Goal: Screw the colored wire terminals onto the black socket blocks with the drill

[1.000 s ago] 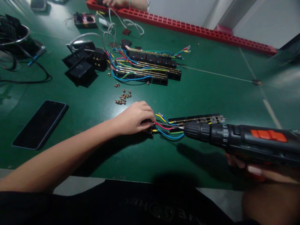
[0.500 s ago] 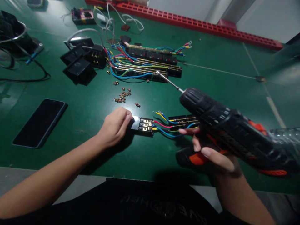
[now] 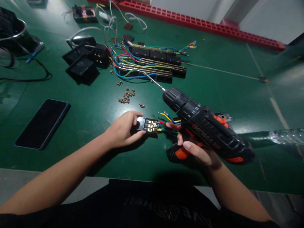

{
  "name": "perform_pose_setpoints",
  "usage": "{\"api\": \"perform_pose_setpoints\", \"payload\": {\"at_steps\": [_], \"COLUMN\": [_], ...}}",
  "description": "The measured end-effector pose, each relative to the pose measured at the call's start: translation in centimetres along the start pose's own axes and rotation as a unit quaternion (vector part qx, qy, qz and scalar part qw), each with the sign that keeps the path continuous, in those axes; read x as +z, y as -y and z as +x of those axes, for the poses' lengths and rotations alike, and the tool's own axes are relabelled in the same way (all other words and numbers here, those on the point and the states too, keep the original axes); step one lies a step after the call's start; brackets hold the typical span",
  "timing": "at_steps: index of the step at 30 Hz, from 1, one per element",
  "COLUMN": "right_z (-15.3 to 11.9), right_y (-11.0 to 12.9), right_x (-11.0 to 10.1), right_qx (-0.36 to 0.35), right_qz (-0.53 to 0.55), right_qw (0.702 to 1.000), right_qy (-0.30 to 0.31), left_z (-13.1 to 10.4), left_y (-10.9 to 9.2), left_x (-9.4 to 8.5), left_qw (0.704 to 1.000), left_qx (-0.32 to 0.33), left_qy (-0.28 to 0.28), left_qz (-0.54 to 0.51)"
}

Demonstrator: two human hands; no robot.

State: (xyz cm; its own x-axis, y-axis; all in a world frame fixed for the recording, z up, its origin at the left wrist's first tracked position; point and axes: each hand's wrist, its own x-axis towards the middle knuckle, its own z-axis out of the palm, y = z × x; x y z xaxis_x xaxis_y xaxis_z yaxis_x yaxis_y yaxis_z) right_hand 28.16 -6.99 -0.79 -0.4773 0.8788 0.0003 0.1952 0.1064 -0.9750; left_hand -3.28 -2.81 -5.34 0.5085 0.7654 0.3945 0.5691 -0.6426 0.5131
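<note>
My left hand (image 3: 123, 128) has its thumb and forefinger on either side of a small black terminal block (image 3: 151, 125) with brass contacts and a shiny flat end. Red, blue and yellow wires (image 3: 162, 129) run from the block toward a black strip (image 3: 224, 116), mostly hidden behind the tool. In my right hand (image 3: 198, 153) is a black and orange cordless drill (image 3: 209, 129), gripped by the handle. Its long screwdriver bit (image 3: 154, 81) points up and left, above the table and away from the block. Loose brass screws (image 3: 125, 96) lie beyond my left hand.
Black socket strips with coloured wires (image 3: 152, 65) lie at the back, beside open black boxes (image 3: 83, 69). A phone (image 3: 42, 123) rests at the left. A metal pot (image 3: 17, 39) and cables are far left. A red slotted rail (image 3: 190, 25) borders the green table (image 3: 237, 95).
The drill and my right hand have moved left and nearer the terminal block. My left fingers have opened from a closed fist shape to span the block's sides.
</note>
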Motion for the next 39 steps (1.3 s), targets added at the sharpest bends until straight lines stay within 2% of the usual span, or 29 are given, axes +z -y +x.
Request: {"api": "perform_pose_setpoints", "payload": {"at_steps": [5,9,16,26,31,39], "right_z": [0.3,0.7,1.6,1.6,2.0,2.1], "right_y": [-0.4,-0.5,-0.3,-1.2,-1.3,-1.0], "right_x": [0.1,-0.2,-0.7,-1.7,-1.6,-1.6], "right_qx": [-0.001,0.008,0.049,0.029,0.035,0.019], "right_qz": [0.031,0.034,0.064,0.078,0.074,0.085], "right_qw": [0.999,0.999,0.996,0.994,0.994,0.993], "right_qy": [-0.017,0.011,0.039,0.068,0.078,0.075], "left_z": [0.1,0.1,0.4,0.5,0.6,0.5], "left_y": [-0.6,-0.9,-0.9,-0.8,-0.5,-0.4], "left_x": [0.4,0.5,0.7,1.2,1.3,1.4], "left_qw": [0.999,0.998,0.999,0.998,0.999,0.998], "left_qx": [-0.035,-0.057,-0.04,-0.052,-0.033,-0.043], "left_qy": [0.002,-0.003,-0.01,-0.032,-0.038,-0.038], "left_qz": [0.021,0.025,0.019,0.011,0.0,-0.014]}}
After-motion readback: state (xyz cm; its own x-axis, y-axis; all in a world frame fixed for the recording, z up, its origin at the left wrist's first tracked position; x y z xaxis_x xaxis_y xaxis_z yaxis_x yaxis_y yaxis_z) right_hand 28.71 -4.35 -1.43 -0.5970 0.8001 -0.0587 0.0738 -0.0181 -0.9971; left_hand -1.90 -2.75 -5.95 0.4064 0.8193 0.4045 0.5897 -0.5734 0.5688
